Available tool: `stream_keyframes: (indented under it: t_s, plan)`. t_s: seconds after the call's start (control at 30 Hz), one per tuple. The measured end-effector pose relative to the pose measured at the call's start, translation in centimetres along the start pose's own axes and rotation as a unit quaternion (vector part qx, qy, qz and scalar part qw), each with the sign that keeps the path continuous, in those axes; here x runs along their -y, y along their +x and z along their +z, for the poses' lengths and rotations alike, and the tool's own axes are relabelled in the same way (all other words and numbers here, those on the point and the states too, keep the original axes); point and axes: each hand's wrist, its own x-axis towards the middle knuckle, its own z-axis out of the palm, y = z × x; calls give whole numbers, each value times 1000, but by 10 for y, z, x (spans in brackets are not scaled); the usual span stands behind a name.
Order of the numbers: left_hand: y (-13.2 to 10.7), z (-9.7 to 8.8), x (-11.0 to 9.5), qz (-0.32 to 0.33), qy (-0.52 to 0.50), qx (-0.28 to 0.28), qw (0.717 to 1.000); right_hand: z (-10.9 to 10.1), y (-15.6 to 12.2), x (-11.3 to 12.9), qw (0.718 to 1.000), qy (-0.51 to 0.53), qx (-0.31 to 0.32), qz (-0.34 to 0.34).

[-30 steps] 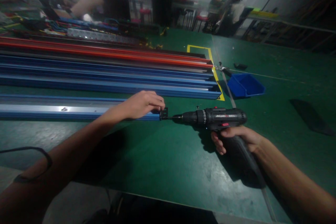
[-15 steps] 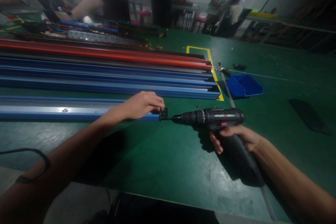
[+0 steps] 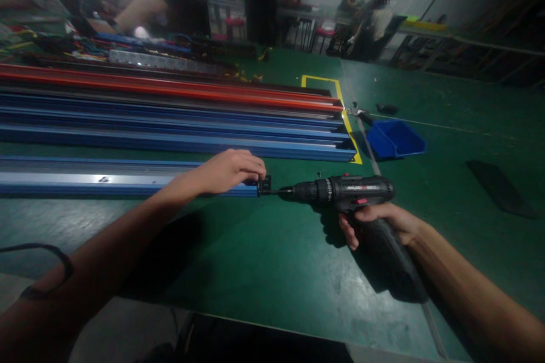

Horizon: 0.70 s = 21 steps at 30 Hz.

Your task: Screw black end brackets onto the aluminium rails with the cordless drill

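Observation:
A black cordless drill [image 3: 361,188] lies level in my right hand [image 3: 395,221], the fingers closed round its grip. Its long thin bit [image 3: 272,191] points left and meets the black end bracket [image 3: 265,184] on a blue metal profile [image 3: 106,187]. Over the profile's right end, my left hand [image 3: 230,171] is closed, with fingertips at the bracket and the end of the profile. Whatever screw sits at the bit's tip is too small to make out. A small dark screw [image 3: 319,174] rests on the table just above the drill's chuck.
Beyond the worked profile lie several blue profiles [image 3: 213,136] and a red one [image 3: 170,82], ending near yellow tape [image 3: 319,77]. A blue bin [image 3: 395,139] stands right of them, with a flat black piece [image 3: 500,188] farther right. People are at the back.
Almost nothing differs. The whole view has shifted by a few pixels; both hands and the drill keep their places at the bracket.

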Motion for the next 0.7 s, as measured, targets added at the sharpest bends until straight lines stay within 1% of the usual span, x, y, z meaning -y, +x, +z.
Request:
stream_keyframes:
  t_s: [0.13,0.27,0.4,0.6,0.7]
  plan:
    - [-4,0,3,4,10,2,1000,1,1,0,1000,-4,5,-8]
    - [-8,1,8,-8,17,2,1000,3,2,0,1000,4,4,-14]
    - [-8,1,10,-19,-6,7,1000,3,2,0,1000,6,5,-6]
    - [-6,1,7,-12,-41,-20,999,2,1,0,1000,7,11,-7]
    - [-5,1,5,-9,-47,-31,998,1,1,-1,1000,7,4,-7]
